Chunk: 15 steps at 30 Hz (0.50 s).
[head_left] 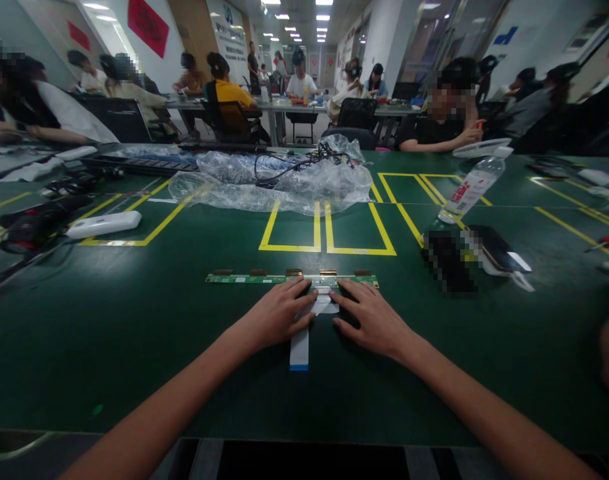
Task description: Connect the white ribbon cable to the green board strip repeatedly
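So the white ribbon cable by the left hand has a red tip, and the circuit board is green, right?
Not red: the head view shows the white ribbon cable by the left hand has a blue tip. The circuit board is green.

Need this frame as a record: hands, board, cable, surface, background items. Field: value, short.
left hand: fingers spread, at the board's near edge, over part of the cable
right hand: fingers spread, at the board's near edge
board: narrow green circuit board, lying crosswise
cable: white ribbon cable, blue near end, partly hidden
surface: dark green table, yellow tape outlines
beyond: clear plastic wrap, bottle to the right
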Each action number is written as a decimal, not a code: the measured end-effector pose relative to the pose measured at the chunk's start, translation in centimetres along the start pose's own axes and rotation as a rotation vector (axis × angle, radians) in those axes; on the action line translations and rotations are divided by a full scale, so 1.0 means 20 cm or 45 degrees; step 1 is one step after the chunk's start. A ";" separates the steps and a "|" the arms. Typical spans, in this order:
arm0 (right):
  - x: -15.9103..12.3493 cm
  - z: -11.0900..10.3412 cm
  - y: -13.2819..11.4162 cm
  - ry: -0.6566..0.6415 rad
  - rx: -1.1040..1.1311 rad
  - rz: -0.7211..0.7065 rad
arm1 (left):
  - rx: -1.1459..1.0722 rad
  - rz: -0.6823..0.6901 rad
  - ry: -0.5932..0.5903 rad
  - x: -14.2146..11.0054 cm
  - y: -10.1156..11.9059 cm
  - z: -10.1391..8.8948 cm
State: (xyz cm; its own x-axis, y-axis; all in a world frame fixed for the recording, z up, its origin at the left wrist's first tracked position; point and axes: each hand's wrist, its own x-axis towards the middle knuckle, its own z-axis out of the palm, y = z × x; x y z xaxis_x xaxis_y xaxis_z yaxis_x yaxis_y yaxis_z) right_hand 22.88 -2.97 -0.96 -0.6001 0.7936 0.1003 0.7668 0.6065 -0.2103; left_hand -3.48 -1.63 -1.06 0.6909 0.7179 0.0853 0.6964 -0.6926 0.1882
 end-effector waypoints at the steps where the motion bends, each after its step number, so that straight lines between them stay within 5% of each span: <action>1: 0.00 0.00 0.00 0.004 0.004 0.000 | 0.007 0.001 0.002 0.00 0.00 0.00; 15: 0.01 -0.01 -0.01 0.053 0.036 -0.004 | 0.041 0.005 -0.004 0.01 0.02 -0.01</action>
State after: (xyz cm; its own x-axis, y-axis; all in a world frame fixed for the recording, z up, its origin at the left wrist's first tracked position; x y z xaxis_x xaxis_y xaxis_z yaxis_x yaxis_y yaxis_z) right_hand 22.60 -3.04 -0.78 -0.5922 0.7933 0.1415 0.7577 0.6079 -0.2372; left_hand -3.16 -1.69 -0.71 0.6942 0.7149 0.0833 0.6995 -0.6974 0.1560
